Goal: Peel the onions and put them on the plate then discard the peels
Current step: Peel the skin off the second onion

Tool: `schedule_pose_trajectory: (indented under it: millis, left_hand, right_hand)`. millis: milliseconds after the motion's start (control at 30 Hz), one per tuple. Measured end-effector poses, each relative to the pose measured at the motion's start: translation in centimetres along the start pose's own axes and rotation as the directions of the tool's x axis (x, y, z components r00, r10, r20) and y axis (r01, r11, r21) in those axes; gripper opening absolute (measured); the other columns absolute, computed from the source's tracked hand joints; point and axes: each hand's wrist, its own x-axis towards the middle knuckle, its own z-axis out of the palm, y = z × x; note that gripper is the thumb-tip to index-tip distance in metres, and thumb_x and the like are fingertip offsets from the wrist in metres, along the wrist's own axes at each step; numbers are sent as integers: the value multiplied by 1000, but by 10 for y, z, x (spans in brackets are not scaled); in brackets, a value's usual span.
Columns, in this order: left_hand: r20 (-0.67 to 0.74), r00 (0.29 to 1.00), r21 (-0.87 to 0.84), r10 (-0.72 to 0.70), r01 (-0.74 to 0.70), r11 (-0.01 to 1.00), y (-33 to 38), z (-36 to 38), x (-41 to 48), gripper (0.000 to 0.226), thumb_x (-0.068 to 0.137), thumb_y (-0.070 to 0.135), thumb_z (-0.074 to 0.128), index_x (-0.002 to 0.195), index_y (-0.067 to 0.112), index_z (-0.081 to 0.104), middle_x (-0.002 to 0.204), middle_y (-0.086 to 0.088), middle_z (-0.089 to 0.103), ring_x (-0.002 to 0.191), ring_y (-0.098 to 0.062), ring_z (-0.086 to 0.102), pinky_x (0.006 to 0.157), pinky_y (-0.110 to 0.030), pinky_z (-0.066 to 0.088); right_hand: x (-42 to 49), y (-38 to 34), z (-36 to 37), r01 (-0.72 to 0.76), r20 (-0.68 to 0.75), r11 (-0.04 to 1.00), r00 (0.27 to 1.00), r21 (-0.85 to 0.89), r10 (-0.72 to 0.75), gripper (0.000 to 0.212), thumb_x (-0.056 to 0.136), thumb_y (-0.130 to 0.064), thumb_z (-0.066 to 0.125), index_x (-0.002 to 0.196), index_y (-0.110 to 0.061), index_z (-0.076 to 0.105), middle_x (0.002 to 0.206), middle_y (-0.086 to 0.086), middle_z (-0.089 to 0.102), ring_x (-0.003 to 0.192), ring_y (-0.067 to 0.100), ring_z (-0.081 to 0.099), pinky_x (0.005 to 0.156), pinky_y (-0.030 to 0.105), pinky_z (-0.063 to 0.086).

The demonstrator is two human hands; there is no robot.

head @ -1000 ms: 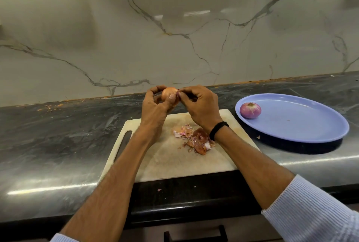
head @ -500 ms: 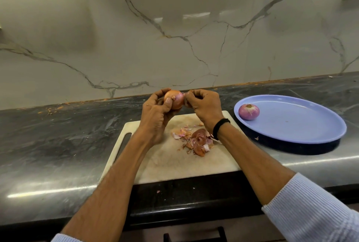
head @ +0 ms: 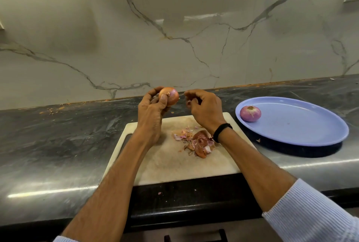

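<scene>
Between onion (head: pixel 171 96) and right hand (head: pixel 206 108), gap

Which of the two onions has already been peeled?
The onion lying on the blue plate: it is smooth and purple. The other onion, gripped in the left hand, has its papery orange-brown skin on.

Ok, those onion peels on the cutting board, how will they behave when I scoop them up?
The peels look thin and curled, so probably very light and floppy, perhaps brittle. They lie as many loose scraps on the cutting board, so one pinch would likely leave bits behind.
</scene>
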Motion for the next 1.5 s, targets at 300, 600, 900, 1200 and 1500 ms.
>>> schedule_pose_trajectory:
  millis: [300,600,900,1200,1500]
  left_hand:
    - [57,997,15,-54,54,998,2,-2,-1,32,106,12,40,129,4,62,122,-13,62,104,-25,64,91,-41,54]
    - [112,992,15,-56,55,998,4,-3,-2,36,105,25,46,129,4,62,127,-19,60,106,-30,64,85,-36,57]
    - [130,990,20,-51,49,999,2,-3,-4,32,105,24,47,123,5,65,119,-14,64,103,-28,65,88,-39,57]
    - [135,990,13,-49,48,999,2,-2,-5,29,105,23,46,119,9,67,119,-12,64,102,-24,67,81,-30,59]
    - [62,998,21,-23,22,1000,1,-1,-3,28,100,21,56,123,7,66,116,-10,66,101,-24,68,85,-36,60]
  right_hand:
    - [-2,-3,8,188,135,978,971,92,-200,40,79,-15,78,111,-13,55,113,7,53,98,16,60,78,16,55]
    - [-2,-2,6,273,68,959,958,74,-278,33,79,-16,79,106,-10,60,101,4,65,90,15,64,80,17,54]
    - [-1,4,7,290,79,957,953,30,-291,32,80,-14,78,107,-11,61,101,4,64,89,12,61,81,15,53]
    - [-1,5,7,300,94,954,950,-18,-297,26,82,-12,75,104,-8,62,98,5,62,86,11,56,78,8,46]
    - [-3,1,8,305,89,952,949,-4,-304,21,84,-11,73,99,-7,58,94,5,62,85,17,60,77,25,55]
